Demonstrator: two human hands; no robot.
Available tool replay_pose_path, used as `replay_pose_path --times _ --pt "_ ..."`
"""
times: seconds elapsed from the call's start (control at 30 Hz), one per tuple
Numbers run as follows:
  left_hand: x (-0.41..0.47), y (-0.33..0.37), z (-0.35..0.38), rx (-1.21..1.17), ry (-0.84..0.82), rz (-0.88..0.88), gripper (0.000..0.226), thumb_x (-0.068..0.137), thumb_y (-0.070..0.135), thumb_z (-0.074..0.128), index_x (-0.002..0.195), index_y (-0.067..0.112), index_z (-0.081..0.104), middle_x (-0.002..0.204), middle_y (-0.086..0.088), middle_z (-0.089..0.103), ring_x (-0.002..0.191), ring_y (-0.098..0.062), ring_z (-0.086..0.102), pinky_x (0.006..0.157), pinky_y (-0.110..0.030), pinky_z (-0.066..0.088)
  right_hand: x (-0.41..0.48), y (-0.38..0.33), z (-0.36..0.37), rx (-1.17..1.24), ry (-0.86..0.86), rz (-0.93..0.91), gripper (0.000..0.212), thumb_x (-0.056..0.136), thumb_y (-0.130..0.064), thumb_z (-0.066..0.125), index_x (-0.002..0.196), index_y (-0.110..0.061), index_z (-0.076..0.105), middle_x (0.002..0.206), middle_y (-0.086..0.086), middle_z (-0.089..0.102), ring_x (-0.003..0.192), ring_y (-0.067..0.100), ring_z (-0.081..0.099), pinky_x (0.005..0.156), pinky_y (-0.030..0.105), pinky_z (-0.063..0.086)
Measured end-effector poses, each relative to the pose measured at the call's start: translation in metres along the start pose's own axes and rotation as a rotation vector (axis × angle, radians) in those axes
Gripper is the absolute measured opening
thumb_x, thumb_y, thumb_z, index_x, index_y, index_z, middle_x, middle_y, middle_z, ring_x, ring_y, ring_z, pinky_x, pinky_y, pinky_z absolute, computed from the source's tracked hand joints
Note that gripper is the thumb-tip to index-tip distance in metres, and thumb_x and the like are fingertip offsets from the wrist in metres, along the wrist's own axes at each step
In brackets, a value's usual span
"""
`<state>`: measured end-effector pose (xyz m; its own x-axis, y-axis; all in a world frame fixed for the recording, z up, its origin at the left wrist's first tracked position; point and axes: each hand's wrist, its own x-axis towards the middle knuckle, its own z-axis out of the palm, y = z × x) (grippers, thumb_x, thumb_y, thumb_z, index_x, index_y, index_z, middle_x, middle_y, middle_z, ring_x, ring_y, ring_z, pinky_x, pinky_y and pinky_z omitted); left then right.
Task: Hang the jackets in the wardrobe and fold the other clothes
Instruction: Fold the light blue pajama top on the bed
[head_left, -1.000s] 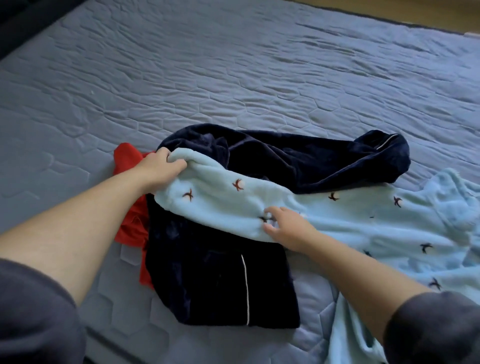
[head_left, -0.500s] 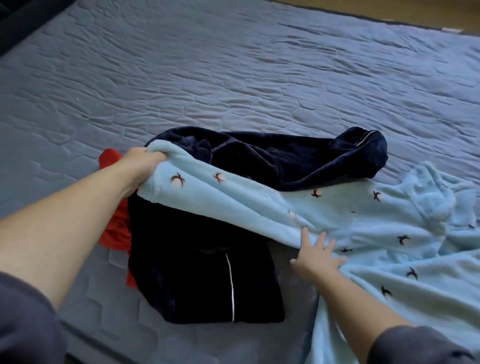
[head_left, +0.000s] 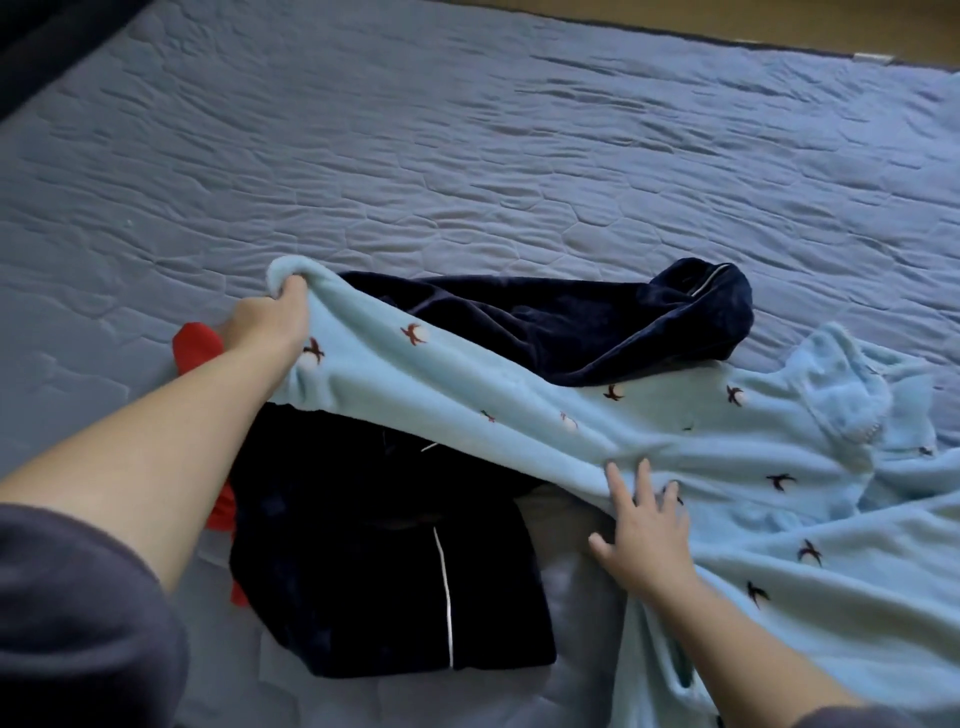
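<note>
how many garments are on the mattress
3: light blue fleece garment across the middle and right, navy garment beneath it, red garment peeking out at left. The navy may be two pieces.

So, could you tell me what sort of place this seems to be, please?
Most likely a bedroom: a quilted blue mattress fills the view, a light blue fleece garment and a navy garment lie on it, and wooden floor shows beyond.

left arm: stretched forward | left hand (head_left: 265, 325): fingers curled, gripping light-blue garment (head_left: 519, 415) edge | right arm: extended forward | right hand (head_left: 649, 525): palm down, fingers straight, spread
</note>
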<state>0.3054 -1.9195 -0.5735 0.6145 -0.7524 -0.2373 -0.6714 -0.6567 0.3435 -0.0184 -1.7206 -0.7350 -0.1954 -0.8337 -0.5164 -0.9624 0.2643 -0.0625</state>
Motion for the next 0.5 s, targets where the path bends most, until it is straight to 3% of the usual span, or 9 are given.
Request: replay_pose_path --times 0.1,0.17,0.27,0.33,0.4,0.43,0.5 --pt "0.01 0.005 0.001 -0.015 -0.037 -0.031 0.071 0.092 0.055 0.024 0.13 0.001 0.051 0.134 -0.023 0.051 0.122 -0.038 0.048 0.095 -0.04 0.036 0.013 -0.006 0.001 -0.06 -0.064 -0.004 0.095 0.081 -0.065 0.043 0.146 -0.04 -0.021 0.158 0.009 -0.023 0.144 0.04 -0.017 0.106 0.068 0.015" --pt "0.016 0.005 0.003 -0.078 -0.09 -0.053 0.07 0.089 0.055 0.028 0.132 0.003 0.05 0.135 -0.023 0.05 0.122 -0.038 0.048 0.099 -0.041 0.037 0.026 -0.009 -0.004 -0.037 -0.158 0.01 0.098 0.078 -0.066 0.045 0.146 -0.042 -0.021 0.158 0.008 -0.023 0.145 0.038 -0.016 0.105 0.068 0.016" --pt "0.009 0.009 0.004 -0.271 -0.204 -0.029 0.06 0.082 0.049 0.043 0.124 0.008 0.057 0.125 -0.016 0.059 0.108 -0.032 0.057 0.092 -0.037 0.045 0.044 -0.004 -0.015 0.152 -0.297 -0.027 0.096 0.08 -0.064 0.053 0.149 -0.042 -0.01 0.16 0.005 -0.016 0.146 0.038 -0.011 0.11 0.063 0.016" --pt "-0.006 0.016 0.004 -0.435 -0.314 0.024 0.057 0.075 0.046 0.051 0.117 0.011 0.062 0.116 -0.011 0.065 0.1 -0.027 0.062 0.092 -0.038 0.048 0.046 0.004 -0.027 0.392 -0.313 -0.087 0.09 0.083 -0.063 0.056 0.153 -0.034 0.007 0.161 0.003 0.0 0.148 0.031 0.001 0.115 0.053 0.018" --pt "-0.033 0.027 0.003 -0.608 -0.501 0.084 0.05 0.077 0.042 0.054 0.114 0.01 0.065 0.112 -0.011 0.068 0.1 -0.026 0.066 0.091 -0.039 0.051 0.037 0.01 -0.042 0.777 -0.272 -0.076 0.079 0.083 -0.062 0.058 0.148 -0.027 0.032 0.155 -0.002 0.029 0.142 0.02 0.027 0.109 0.033 0.028" --pt "-0.05 0.034 0.004 -0.667 -0.599 0.128 0.044 0.082 0.038 0.053 0.112 0.008 0.066 0.11 -0.011 0.069 0.099 -0.024 0.067 0.09 -0.038 0.052 0.03 0.01 -0.052 0.993 -0.254 -0.027 0.072 0.082 -0.062 0.057 0.142 -0.026 0.042 0.148 -0.004 0.04 0.136 0.017 0.039 0.103 0.029 0.033" --pt "-0.095 0.051 0.009 -0.716 -0.744 0.239 0.034 0.09 0.03 0.048 0.103 0.005 0.066 0.103 -0.011 0.071 0.098 -0.02 0.068 0.09 -0.036 0.051 0.015 0.01 -0.072 1.379 -0.308 0.075 0.055 0.085 -0.061 0.05 0.131 -0.03 0.051 0.137 -0.004 0.055 0.122 0.017 0.053 0.093 0.035 0.041"
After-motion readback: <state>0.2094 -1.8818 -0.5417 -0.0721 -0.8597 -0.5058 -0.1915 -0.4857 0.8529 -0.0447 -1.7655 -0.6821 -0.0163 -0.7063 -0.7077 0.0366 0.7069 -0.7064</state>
